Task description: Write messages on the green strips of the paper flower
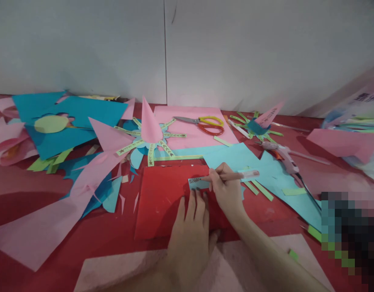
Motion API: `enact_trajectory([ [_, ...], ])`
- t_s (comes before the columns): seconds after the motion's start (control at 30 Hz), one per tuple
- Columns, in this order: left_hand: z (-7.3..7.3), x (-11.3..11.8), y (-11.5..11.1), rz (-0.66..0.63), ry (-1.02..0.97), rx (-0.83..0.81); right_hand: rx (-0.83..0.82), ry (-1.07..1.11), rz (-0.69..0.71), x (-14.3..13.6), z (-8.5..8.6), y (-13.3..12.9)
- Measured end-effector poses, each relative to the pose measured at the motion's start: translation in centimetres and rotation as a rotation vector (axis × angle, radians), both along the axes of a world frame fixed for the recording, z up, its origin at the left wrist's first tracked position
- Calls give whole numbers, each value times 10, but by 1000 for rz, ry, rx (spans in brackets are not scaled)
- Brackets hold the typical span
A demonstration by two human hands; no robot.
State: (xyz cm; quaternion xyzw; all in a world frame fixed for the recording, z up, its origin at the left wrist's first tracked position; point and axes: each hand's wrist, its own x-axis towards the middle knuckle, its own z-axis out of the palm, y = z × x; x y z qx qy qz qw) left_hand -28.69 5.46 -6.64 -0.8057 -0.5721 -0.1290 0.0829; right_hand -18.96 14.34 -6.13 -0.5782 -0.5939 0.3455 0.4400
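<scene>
My right hand point(227, 188) is closed round a pen point(229, 176) with a clear cap on its far end. The pen's tip meets a small light-blue paper strip point(201, 185) that bears dark handwriting. My left hand point(191, 229) lies flat, its fingertips at the lower edge of the strip. Under both is a red sheet or folder point(158, 202). Just behind stands a pink paper cone point(150, 125) on a scalloped blue base, with green lettered strips point(167, 148) spread around it.
Scissors point(205, 123) lie on a pink sheet point(187, 142). A hot glue gun point(282, 156) rests on light-blue paper point(266, 184) at right, near a second paper cone point(268, 115). Blue paper point(80, 113) and pink scraps point(50, 227) cover the left. A wall point(114, 48) rises behind.
</scene>
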Motion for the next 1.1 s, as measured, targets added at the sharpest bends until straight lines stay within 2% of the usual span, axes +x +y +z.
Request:
enact_trajectory([
  [0.27, 1, 0, 0, 8, 0, -12, -11, 76, 5, 1, -1, 1],
  [0.6, 1, 0, 0, -8, 15, -17, -10, -19, 18, 1, 0, 0],
  [1.1, 2, 0, -2, -3, -8, -22, -22, 25, 29, 1, 2, -1],
])
